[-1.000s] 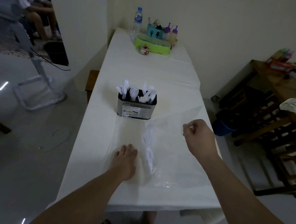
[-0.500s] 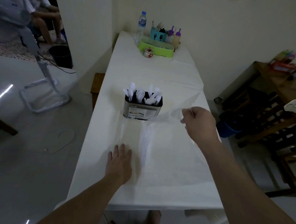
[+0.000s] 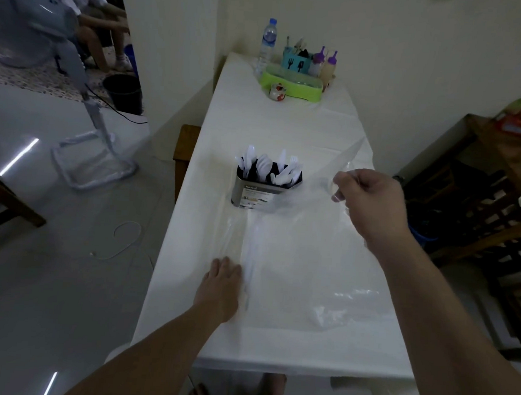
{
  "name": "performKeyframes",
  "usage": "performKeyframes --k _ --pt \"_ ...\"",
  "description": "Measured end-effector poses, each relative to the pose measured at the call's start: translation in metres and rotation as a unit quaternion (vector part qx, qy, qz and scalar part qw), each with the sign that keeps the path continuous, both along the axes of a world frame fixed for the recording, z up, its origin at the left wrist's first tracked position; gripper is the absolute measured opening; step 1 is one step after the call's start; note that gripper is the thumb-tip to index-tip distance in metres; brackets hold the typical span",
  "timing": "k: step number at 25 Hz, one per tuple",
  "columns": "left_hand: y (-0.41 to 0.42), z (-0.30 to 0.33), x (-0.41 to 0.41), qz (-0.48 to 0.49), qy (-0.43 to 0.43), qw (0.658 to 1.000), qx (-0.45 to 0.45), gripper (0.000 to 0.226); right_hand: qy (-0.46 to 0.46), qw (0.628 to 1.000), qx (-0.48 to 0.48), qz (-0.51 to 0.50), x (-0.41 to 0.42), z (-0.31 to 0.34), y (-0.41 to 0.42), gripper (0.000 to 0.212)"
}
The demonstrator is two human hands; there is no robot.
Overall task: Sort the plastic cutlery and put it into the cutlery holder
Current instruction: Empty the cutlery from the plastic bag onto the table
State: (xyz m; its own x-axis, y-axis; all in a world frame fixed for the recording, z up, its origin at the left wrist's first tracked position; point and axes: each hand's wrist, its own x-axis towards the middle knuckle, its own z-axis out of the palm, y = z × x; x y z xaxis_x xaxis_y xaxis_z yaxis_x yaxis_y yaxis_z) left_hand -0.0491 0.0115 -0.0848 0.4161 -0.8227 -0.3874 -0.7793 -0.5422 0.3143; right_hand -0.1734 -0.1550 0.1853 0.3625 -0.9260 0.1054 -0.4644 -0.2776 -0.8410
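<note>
A long table covered in white runs away from me. At its far end stand a water bottle, a green tray, a teal cup of utensils and two purple-capped squeeze bottles. To the left, on the floor, a standing fan; to the right, a dark wooden rack.

The cutlery holder, a metal tin, sits mid-table with white plastic cutlery standing upright in it. A clear plastic bag lies spread on the table between me and the holder; its raised edge partly veils the holder's right side.

My left hand lies flat, fingers straight, pressing the bag's left part against the table. My right hand hovers above the table, just right of the holder, fingers curled, pinching the bag's upper edge.

Compared with half a second ago, my right hand has drawn the bag's edge a little higher, while my left hand stays pressed in place.
</note>
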Motion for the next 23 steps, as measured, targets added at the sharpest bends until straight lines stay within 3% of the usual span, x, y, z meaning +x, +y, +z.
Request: performKeyframes --k 3,5,8,12,14,19,23 --pt "-0.004 -0.003 -0.003 0.002 0.002 1.000 -0.027 0.060 0.021 1.000 0.007 0.021 -0.004 0.003 -0.002 0.024" --pt "-0.006 -0.001 -0.008 -0.020 0.006 0.999 -0.036 0.057 0.105 0.994 0.003 0.033 -0.009 0.003 -0.008 0.019" --pt "-0.005 0.001 -0.013 -0.014 -0.001 0.999 -0.038 0.056 0.244 0.969 0.006 0.043 -0.012 0.003 -0.017 0.039" --pt "0.006 0.006 -0.004 0.028 -0.001 0.999 -0.037 0.057 0.314 0.946 -0.044 0.069 -0.011 -0.009 -0.018 0.021" --pt "0.011 0.008 -0.001 0.030 -0.014 0.998 -0.049 0.057 0.312 0.946 -0.055 0.064 -0.011 -0.015 -0.016 0.019" --pt "0.009 0.011 -0.010 0.013 -0.019 0.999 -0.038 0.043 0.229 0.971 0.026 0.057 -0.017 -0.020 -0.019 0.022" --pt "0.003 0.013 -0.021 -0.013 -0.034 0.999 -0.034 0.045 0.197 0.979 -0.053 0.025 -0.020 0.008 -0.019 0.008"
